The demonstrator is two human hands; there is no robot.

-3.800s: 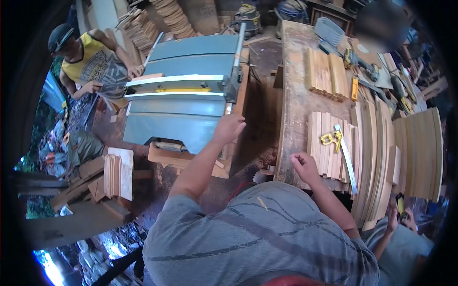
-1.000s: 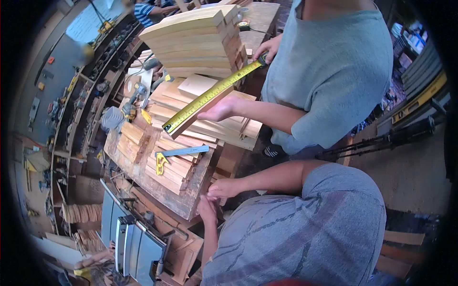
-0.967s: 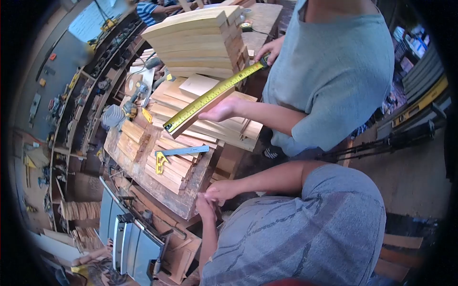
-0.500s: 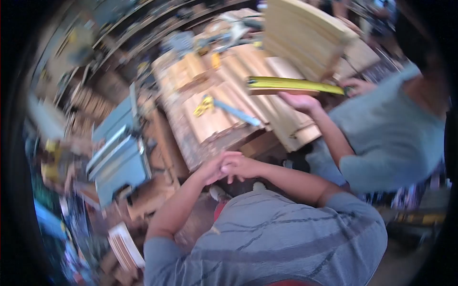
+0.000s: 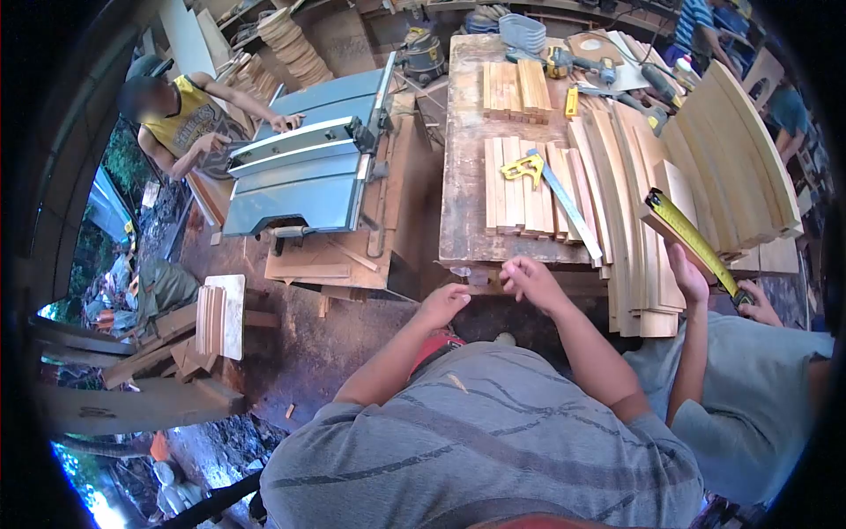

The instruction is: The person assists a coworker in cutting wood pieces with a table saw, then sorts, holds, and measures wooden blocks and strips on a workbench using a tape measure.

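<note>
My left hand (image 5: 443, 306) is raised in front of my body near the workbench's front edge, its fingers loosely bent and nothing visible in them. A short gap to the right, my right hand (image 5: 531, 284) also hangs free, its fingers slightly curled and apart. Just beyond both hands lies the worn wooden workbench (image 5: 463, 203). On it, a combination square (image 5: 523, 167) with a yellow head rests across a row of wood strips (image 5: 511, 207). To my right, a co-worker's hands (image 5: 692, 275) hold a yellow tape measure (image 5: 696, 242) extended along a wood piece.
A blue table saw (image 5: 304, 189) stands at left, with another person (image 5: 189, 115) behind it. Long curved boards (image 5: 621, 212) and an upright curved panel (image 5: 731, 159) occupy the bench's right side. Cordless drills (image 5: 573, 63) lie at the back. Wood offcuts (image 5: 211, 322) are stacked lower left.
My hands have come apart from being clasped together. My view has turned, bringing the table saw and the person behind it clearly into sight. The co-worker's tape measure now slants downward to the right.
</note>
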